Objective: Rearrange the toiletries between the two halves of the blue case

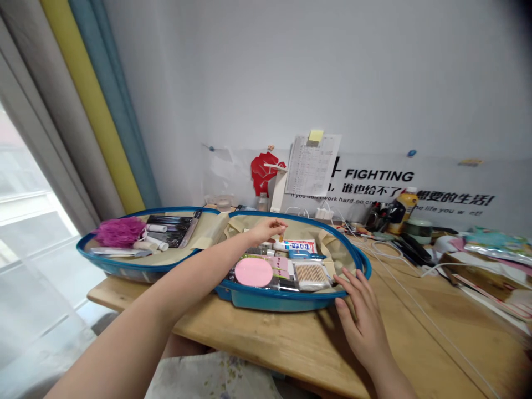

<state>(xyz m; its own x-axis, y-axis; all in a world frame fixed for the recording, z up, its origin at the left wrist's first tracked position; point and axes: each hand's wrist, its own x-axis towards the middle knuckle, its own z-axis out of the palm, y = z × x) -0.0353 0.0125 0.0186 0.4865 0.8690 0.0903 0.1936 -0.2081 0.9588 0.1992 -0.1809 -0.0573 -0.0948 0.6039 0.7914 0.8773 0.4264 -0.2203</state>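
An open blue suitcase (286, 302) lies on the wooden table, both halves spread flat. My left hand (268, 228) reaches over its right half, fingers pinched round a small amber-coloured item (281, 238) too small to name. Below it are a toothpaste box (301, 245), a blue tube (305, 255), a pink oval sponge (253, 272) and a bag of cotton swabs (311, 275). My right hand (359, 313) rests at the case's right front rim, fingers spread and holding nothing. In the left half lie a purple bath puff (119, 231), white tubes (157, 242) and a brush set (177, 227).
A white lamp (278, 188) stands behind the case by the wall. To the right are a yellow-labelled bottle (403, 210), a glass jar (418, 230), white cables (419, 299) and an open cardboard box (490, 277). Curtains (95, 100) hang at the left.
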